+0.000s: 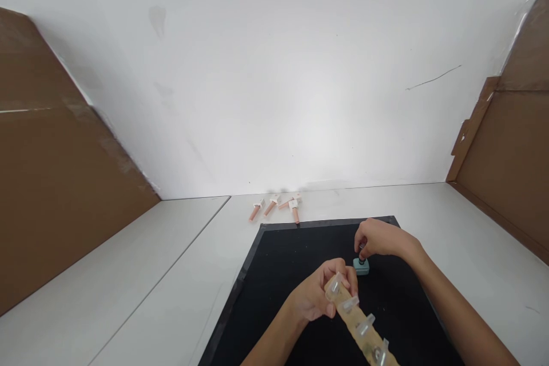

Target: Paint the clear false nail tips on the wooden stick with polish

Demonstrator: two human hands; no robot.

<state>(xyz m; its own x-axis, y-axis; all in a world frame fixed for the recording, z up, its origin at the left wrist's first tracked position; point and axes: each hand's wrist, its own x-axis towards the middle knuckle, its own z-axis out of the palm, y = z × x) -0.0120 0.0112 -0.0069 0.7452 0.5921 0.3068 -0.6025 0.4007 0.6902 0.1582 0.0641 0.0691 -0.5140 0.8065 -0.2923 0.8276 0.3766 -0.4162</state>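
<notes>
My left hand [328,291] is closed around the upper end of a tan strip [354,320]. Several clear plastic hook-like pieces [365,325] stick out along it, and its lower end runs out of the picture. To the right, my right hand [375,238] pinches the dark upright stem of a small teal block-shaped object [361,266]. That object rests on the black mat [295,246], just beyond the left fingers. The fingertips partly cover the stem, so I cannot tell what kind of object it is.
Several pink sticks with white ends [256,210] lie on the white table [180,257] behind the mat's far edge. A white wall [274,80] rises at the back. Brown cardboard panels stand at the left [55,171] and right [510,154].
</notes>
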